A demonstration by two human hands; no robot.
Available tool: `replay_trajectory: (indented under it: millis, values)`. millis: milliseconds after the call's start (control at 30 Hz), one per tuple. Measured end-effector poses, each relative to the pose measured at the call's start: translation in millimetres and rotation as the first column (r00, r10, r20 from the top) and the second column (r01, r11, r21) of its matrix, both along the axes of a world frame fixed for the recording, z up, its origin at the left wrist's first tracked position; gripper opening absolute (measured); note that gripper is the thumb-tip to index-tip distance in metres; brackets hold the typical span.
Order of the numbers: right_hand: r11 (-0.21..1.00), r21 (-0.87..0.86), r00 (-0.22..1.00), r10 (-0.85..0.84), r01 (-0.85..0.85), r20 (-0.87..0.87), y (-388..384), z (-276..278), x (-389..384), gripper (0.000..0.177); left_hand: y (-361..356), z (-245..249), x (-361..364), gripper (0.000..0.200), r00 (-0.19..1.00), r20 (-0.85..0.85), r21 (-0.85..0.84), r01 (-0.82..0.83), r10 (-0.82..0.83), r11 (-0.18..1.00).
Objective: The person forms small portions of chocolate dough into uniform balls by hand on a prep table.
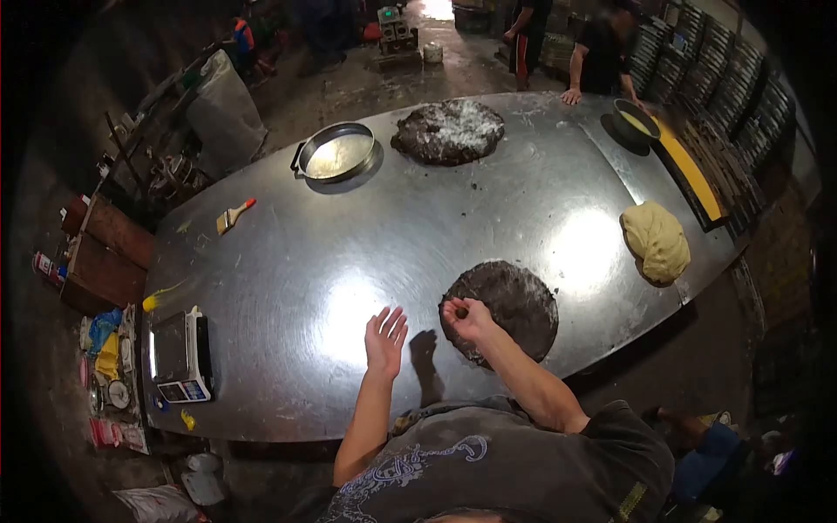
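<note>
My left hand is open above the metal table, its fingers apart and nothing in it. Just to its right, my right hand is over the left part of a flat, round slab of dark dough. Its fingers are curled around what looks like a small dark dough piece. A second dark dough slab, dusted with white flour, lies at the far side. Near the right edge rests a smooth mound of pale yellow dough.
A round metal pan and a brush lie at the far left. A digital scale stands at the left edge. Far right are a bowl and a yellow strip. A person leans on the table there.
</note>
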State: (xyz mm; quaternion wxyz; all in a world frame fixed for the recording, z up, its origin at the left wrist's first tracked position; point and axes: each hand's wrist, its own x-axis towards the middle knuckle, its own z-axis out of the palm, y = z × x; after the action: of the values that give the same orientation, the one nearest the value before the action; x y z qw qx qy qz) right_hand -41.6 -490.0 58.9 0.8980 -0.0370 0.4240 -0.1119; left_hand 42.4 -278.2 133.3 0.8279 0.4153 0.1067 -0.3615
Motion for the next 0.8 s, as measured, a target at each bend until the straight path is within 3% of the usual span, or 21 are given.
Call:
replay_trajectory:
  millis: [33, 67, 100, 133, 200, 233, 267, 333, 400, 467, 567, 600, 633, 667, 733, 767, 800]
  values:
    - [0.998, -0.06, 0.99, 0.019, -0.01, 0.142, -5, 7, 12, 0.027, 2, -10, 2, 0.05, 0.997, -0.07, -0.023, -0.032, 0.031, 0.999]
    - [0.939, -0.344, 0.938, 0.117, 0.002, 0.325, 6, 78, 18, 0.033, 4, -19, 4, 0.048, 0.988, -0.139, -0.044, -0.067, 0.06, 0.997]
    - [0.899, -0.436, 0.794, 0.245, 0.028, 0.556, 13, 177, 14, 0.043, 6, -28, 7, 0.046, 0.973, -0.226, -0.114, -0.082, 0.055, 0.99]
    - [0.862, -0.503, 0.706, 0.315, 0.067, 0.634, 22, 254, 5, 0.057, 6, -47, 14, 0.045, 0.956, -0.292, -0.23, -0.091, 0.021, 0.969]
    - [0.853, -0.493, 0.531, 0.341, 0.172, 0.776, 22, 320, -9, 0.067, -13, -19, 19, 0.043, 0.919, -0.394, -0.303, -0.144, 0.013, 0.942]
    - [0.795, -0.551, 0.583, 0.329, 0.253, 0.743, 18, 322, -7, 0.066, -23, 3, 23, 0.043, 0.927, -0.376, -0.359, -0.145, 0.0, 0.922]
    - [0.727, -0.607, 0.637, 0.308, 0.322, 0.707, 16, 318, -4, 0.066, -31, 24, 24, 0.042, 0.931, -0.365, -0.412, -0.151, -0.011, 0.898]
    - [0.472, -0.817, 0.875, 0.169, 0.332, 0.453, 10, 274, 9, 0.055, -42, 50, 38, 0.042, 0.946, -0.324, -0.554, -0.169, -0.024, 0.815]
    - [0.659, -0.75, 0.888, 0.307, 0.061, 0.343, -20, 167, 5, 0.036, -45, 61, 48, 0.041, 0.949, -0.315, -0.664, -0.21, -0.014, 0.718]
    - [0.72, -0.684, 0.945, 0.294, -0.123, 0.14, 2, 136, -21, 0.025, -43, 69, 51, 0.042, 0.964, -0.267, -0.707, -0.196, 0.0, 0.68]
    - [0.673, -0.643, 0.906, 0.417, -0.365, -0.077, 28, 73, -62, 0.023, -46, 89, 56, 0.043, 0.969, -0.243, -0.683, -0.204, 0.044, 0.701]
    - [0.688, -0.603, 0.887, 0.454, -0.405, -0.079, 35, 60, -73, 0.023, -47, 97, 56, 0.043, 0.97, -0.237, -0.67, -0.207, 0.059, 0.713]
    - [0.701, -0.561, 0.872, 0.483, -0.441, -0.082, 39, 50, -87, 0.022, -47, 96, 60, 0.044, 0.976, -0.218, -0.731, -0.18, 0.024, 0.659]
    - [0.717, -0.522, 0.862, 0.502, -0.462, -0.074, 41, 42, -97, 0.022, -46, 110, 56, 0.034, 0.979, -0.202, -0.694, -0.132, -0.015, 0.708]
    - [0.727, -0.511, 0.871, 0.48, -0.459, -0.1, 44, 31, -113, 0.022, -46, 87, 59, 0.021, 0.956, -0.128, -0.877, 0.014, -0.262, 0.481]
    - [0.736, -0.507, 0.881, 0.461, -0.448, -0.109, 43, 27, -117, 0.022, -43, 85, 47, 0.02, 0.956, -0.274, -0.655, -0.11, -0.099, 0.747]
    - [0.745, -0.506, 0.89, 0.44, -0.435, -0.116, 42, 22, -121, 0.022, -40, 61, 43, 0.02, 0.957, -0.263, -0.657, -0.085, -0.122, 0.749]
